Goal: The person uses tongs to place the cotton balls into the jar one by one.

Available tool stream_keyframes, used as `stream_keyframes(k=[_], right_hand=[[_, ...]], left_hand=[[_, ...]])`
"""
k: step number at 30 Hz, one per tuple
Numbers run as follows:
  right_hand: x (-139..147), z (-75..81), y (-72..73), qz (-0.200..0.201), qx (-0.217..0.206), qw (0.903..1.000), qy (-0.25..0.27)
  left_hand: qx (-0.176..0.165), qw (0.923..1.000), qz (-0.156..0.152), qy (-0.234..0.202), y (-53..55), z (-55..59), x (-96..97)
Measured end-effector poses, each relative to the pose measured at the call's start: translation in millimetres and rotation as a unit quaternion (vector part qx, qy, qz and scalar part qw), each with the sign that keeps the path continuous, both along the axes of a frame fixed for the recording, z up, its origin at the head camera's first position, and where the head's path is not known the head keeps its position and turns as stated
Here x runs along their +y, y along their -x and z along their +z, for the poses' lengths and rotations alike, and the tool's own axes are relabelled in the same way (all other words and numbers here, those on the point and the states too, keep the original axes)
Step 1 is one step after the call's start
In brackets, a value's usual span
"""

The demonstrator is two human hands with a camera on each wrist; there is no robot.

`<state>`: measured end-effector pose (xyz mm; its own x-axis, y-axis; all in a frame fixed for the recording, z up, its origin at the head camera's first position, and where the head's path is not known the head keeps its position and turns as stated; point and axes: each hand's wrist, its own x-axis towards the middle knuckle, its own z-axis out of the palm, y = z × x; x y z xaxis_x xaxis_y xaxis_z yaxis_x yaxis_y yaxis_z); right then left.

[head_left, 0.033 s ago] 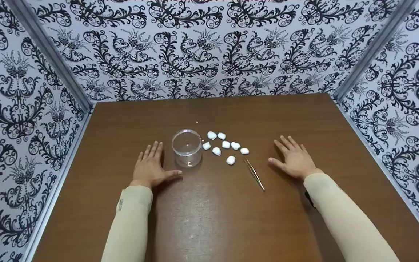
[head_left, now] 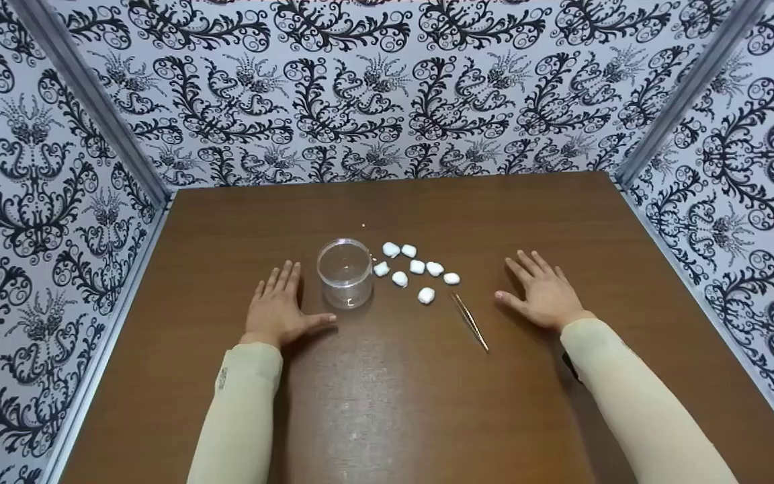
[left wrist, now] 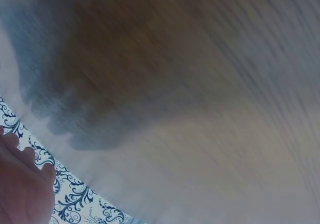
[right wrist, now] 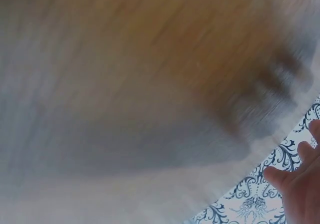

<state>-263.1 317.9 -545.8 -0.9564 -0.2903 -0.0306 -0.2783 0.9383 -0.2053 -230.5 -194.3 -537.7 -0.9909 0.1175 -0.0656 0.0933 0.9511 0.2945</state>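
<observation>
My left hand (head_left: 278,306) rests palm down on the brown table with its fingers straight and the thumb spread to the right. Just right of it stands a clear round plastic jar (head_left: 347,275), with no lid on it. Beside the jar lie several white cotton balls (head_left: 417,267), loosely grouped. A slim gold pair of tweezers (head_left: 471,323) lies slantwise below them. To the right of the tweezers my right hand (head_left: 545,296) lies flat, fingers spread, touching none of these things. The wrist views show part of the left hand (left wrist: 25,189) and right hand (right wrist: 302,189) over blurred wood.
The brown table (head_left: 387,403) is bounded by patterned panels (head_left: 387,87) at the back and both sides, with grey metal posts (head_left: 98,101) at the corners. A tiny white speck (head_left: 363,225) lies behind the jar. Pale sleeves cover both forearms.
</observation>
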Motion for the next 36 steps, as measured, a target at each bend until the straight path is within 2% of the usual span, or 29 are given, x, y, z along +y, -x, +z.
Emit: stream_keyframes(k=[5,8,13,19,23,28,31,36], right_hand=[[-2.5,2.6,-3.9,0.005,0.007,1.0000,0.001],[-4.6,4.4,-6.3,0.006,0.013,0.9999,0.002],[-12.9,8.6,-11.7,0.014,0.046,0.9988,-0.009],[-42.2,24.1,-25.3,0.020,0.093,0.9951,-0.028],[-70.5,32.1,-33.4,0.030,0.094,0.9945,-0.036],[-97.3,32.7,-39.3,0.026,0.031,0.9972,-0.062],[-103.3,29.2,-40.4,0.013,0.010,0.9968,-0.078],[-105.0,25.0,-40.7,-0.005,0.016,0.9975,-0.068]], left_hand=[[-0.005,0.9995,0.011,-0.028,-0.1,-1.0,7.4],[-0.012,0.9967,0.024,-0.077,1.1,0.7,16.0],[-0.016,0.9825,0.059,-0.176,5.0,3.8,30.3],[-0.019,0.9663,0.080,-0.244,8.5,4.5,40.6],[-0.022,0.9610,0.089,-0.261,8.2,2.2,43.6],[-0.025,0.9595,0.099,-0.263,7.9,0.3,48.1],[-0.012,0.9603,0.098,-0.261,8.6,0.3,51.5],[0.008,0.9624,0.095,-0.255,8.9,-0.4,54.6]])
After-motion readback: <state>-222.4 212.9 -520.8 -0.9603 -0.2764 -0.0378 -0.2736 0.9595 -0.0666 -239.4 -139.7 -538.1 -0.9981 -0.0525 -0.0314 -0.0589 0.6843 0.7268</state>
